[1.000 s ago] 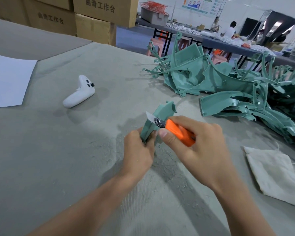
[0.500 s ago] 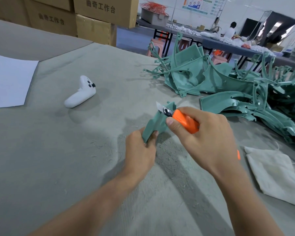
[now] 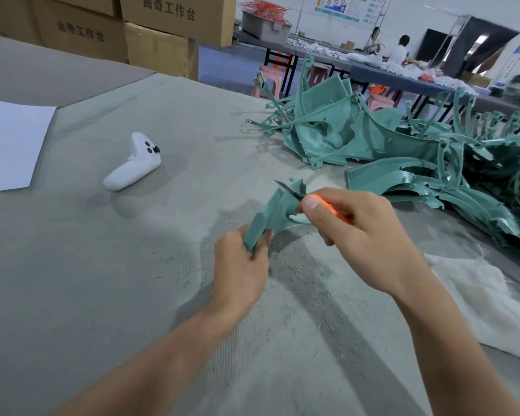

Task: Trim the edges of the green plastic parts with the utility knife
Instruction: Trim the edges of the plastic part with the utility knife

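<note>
The left hand [image 3: 240, 265] is pinching the green part [image 3: 275, 214] by its low end above the surface [image 3: 102, 280], while the right hand [image 3: 364, 235] is gripping the knife [image 3: 327, 205], blade at the part's top edge. With the part flexing unsupported, the blade is risking a slip that gouges the plastic or cuts the left hand.

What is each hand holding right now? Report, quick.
Left hand: grips the green plastic part.
Right hand: grips the orange utility knife, blade against the part.
</note>
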